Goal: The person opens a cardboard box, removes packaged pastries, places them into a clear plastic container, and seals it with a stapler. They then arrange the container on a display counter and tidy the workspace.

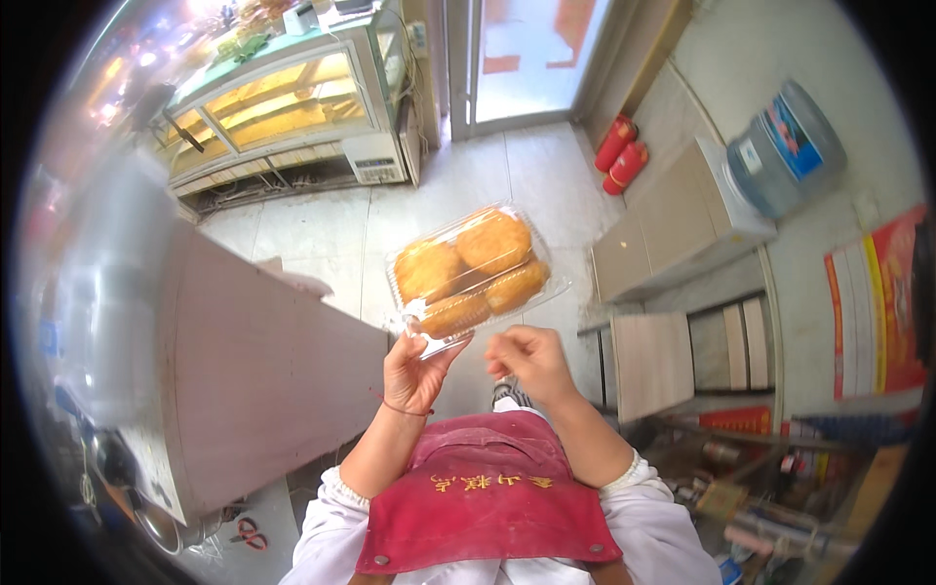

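Note:
My left hand (415,373) grips the near left corner of a clear plastic clamshell box (468,274), with the thumb on top and fingers underneath. Inside sit several round golden-brown pastries (494,243). The box is tilted and held up above the tiled floor; its lid lies over the pastries. Close to the box's near edge, slightly apart from it, is my right hand (532,360). Its fingers are curled in, a little blurred, and no object shows in them.
On the left stands a pale counter (278,351); red-handled scissors (252,534) lie beyond its near end. A lit glass display case (285,102) is ahead left, beside a door (537,58). Fire extinguishers (621,157), a water-bottle dispenser (786,150) and a wooden chair (653,362) line the right.

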{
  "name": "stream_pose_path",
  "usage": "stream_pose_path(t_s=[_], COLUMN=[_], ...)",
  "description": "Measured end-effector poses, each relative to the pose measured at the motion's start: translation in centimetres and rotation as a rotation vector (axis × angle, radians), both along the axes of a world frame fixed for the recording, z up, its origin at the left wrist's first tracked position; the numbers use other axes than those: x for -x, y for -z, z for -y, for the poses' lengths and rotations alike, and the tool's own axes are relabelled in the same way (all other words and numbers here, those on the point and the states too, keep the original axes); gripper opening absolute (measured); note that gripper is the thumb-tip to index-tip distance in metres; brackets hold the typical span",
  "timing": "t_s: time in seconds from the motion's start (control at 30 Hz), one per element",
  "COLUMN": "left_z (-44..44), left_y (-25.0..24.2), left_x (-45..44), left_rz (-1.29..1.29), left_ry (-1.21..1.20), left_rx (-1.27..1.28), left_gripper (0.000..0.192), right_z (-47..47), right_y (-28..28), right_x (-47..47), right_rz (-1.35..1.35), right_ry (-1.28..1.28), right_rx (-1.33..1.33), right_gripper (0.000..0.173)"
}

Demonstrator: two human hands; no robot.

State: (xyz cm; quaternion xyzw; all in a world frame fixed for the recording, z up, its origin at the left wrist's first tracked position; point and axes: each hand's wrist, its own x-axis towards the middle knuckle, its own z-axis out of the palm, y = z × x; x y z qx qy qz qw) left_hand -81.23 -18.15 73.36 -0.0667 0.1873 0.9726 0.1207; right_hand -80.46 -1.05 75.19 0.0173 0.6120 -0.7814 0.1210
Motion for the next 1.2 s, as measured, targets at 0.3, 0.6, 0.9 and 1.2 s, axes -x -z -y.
stream_pose_path(t_s=[0.3, 0.6, 0.9, 1.2], left_z=[5.2, 13.8, 24.1, 36.7], left_y=[-0.3, 1.1, 1.6, 0.3], left_x=[10.5, 23.0, 35.8, 40.2], left_rz=[-0.035, -0.013, -0.018, 0.05], left_ry=[-0.346, -0.487, -0.644, -1.222], left_rx=[0.135, 0.232, 0.253, 0.39], left_gripper=[0.066, 0.024, 0.057, 0.032], right_z=[1.6, 10.7, 22.0, 45.2], right_y=[-1.5, 0.8, -0.3, -1.6], right_x=[22.9, 40.0, 53.8, 64.8], right_rz=[0.037, 0.125, 0.161, 0.189], right_ry=[-0.307, -0.626, -0.694, -1.148], right_rx=[-0.087, -0.059, -0.081, -0.128], right_gripper=[0.017, 0.016, 0.019, 0.023])
